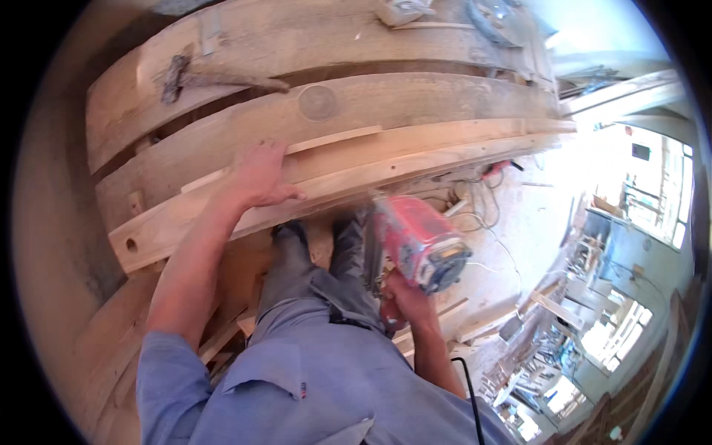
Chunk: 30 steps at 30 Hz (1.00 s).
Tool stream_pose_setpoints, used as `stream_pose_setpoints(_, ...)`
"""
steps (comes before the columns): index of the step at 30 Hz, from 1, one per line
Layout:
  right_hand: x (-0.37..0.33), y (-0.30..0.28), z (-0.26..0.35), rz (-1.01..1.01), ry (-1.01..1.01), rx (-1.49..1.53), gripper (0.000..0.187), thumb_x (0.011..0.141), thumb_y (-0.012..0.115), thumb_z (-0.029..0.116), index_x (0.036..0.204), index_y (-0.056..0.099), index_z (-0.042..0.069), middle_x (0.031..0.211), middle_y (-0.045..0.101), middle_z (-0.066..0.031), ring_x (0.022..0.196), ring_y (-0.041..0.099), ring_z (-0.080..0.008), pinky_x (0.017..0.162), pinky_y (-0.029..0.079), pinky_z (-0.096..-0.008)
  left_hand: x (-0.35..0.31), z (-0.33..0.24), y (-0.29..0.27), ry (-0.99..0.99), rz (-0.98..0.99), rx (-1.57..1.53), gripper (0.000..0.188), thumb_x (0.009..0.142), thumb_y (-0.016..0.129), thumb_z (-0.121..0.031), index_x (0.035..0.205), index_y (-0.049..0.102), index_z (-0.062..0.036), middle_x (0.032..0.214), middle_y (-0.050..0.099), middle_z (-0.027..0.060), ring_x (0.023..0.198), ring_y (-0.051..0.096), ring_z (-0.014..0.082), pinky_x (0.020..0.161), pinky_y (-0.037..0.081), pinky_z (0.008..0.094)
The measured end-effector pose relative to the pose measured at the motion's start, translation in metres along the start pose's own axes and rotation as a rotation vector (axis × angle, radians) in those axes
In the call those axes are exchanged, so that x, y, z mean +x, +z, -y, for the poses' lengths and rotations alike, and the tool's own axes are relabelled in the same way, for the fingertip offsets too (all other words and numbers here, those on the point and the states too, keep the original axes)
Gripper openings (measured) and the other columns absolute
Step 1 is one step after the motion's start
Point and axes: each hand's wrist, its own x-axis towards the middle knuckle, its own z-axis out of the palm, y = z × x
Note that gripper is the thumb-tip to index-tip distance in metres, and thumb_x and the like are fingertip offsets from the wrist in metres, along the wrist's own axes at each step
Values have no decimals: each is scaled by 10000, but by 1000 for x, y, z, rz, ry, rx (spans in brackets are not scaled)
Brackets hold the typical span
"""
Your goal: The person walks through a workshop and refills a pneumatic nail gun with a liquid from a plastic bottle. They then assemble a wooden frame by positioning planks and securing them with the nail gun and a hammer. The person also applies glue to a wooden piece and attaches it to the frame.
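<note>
A long pale board (415, 144) with a bolt-like hole near its left end lies along the near edge of the plank bench. My left hand (259, 174) rests on it, fingers laid across the top and thumb apart. Beside the hand, a thin wooden strip (334, 139) runs along the board's far side. My right hand (406, 300) is wrapped round the handle of a red and black nail gun (419, 233), slightly blurred. Its nose is close to the board's near edge; whether it touches, I cannot tell.
A hammer (222, 78) lies on the bench's far planks (415, 96), which have gaps between them. A clear plastic bag (403, 10) sits at the back. Cables (489, 215) trail over the floor at right, past a red-handled tool (498, 169) and scrap timber (482, 324).
</note>
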Motion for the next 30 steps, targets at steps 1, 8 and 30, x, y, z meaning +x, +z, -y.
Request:
stream_pose_setpoints(1, -4, 3, 15, 22, 2, -8, 40, 797, 599, 29, 782, 592, 65, 633, 536, -7, 546, 526, -121, 501, 436, -295, 2, -7, -10, -4, 34, 15, 802, 671, 852, -512, 1228, 576, -4, 1128, 658, 222, 1129, 599, 415, 956, 481, 496)
stream_pose_setpoints(8, 3, 15, 36, 40, -109, -229, 54, 824, 592, 44, 776, 603, 69, 620, 566, -26, 542, 562, -120, 485, 439, -290, 43, -9, 11, -49, 86, -160, 478, 855, 716, -433, 1025, 679, 12, 1026, 697, 228, 1034, 656, 395, 900, 516, 470)
stream_pose_setpoints(30, 28, 20, 73, 393, -124, -401, 242, 887, 635, 245, 1037, 586, 62, 701, 614, -128, 638, 621, -278, 539, 461, -399, 50, -9, -14, 165, 167, -92, 687, 591, 911, -252, 1095, 525, 11, 1135, 621, 203, 1067, 621, 376, 889, 531, 450)
